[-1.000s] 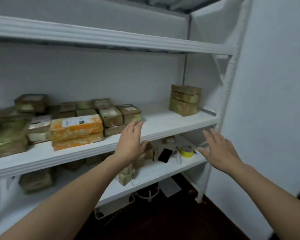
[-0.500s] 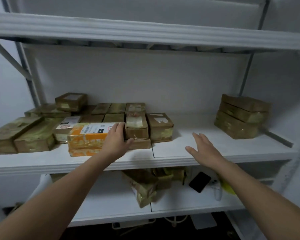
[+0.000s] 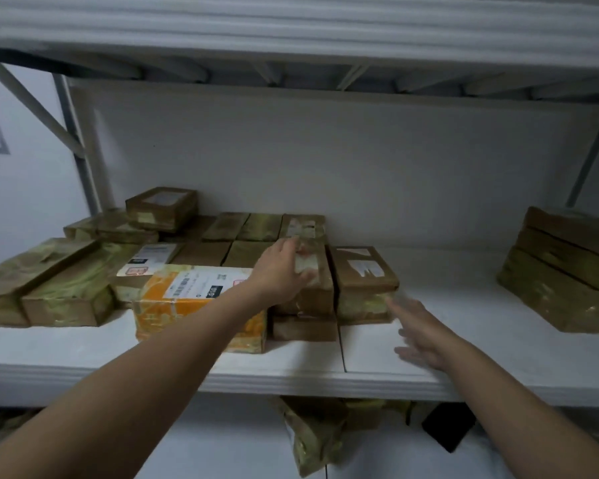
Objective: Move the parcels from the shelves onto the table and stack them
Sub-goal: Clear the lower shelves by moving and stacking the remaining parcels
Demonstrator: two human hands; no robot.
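While the left hand (image 3: pixel 281 271) curls over the top of a brown parcel (image 3: pixel 322 271) on the shelf (image 3: pixel 464 326), the right hand (image 3: pixel 421 335) hovers spread and blurred, fingertips just beside the neighbouring labelled parcel (image 3: pixel 362 271); an orange parcel (image 3: pixel 173 305) lies under the left forearm.

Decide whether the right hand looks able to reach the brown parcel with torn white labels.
Probably yes. The right hand is open, fingertips close to the front corner of the labelled parcel, with only bare shelf around it. The left hand holds the neighbouring parcel, not this one.
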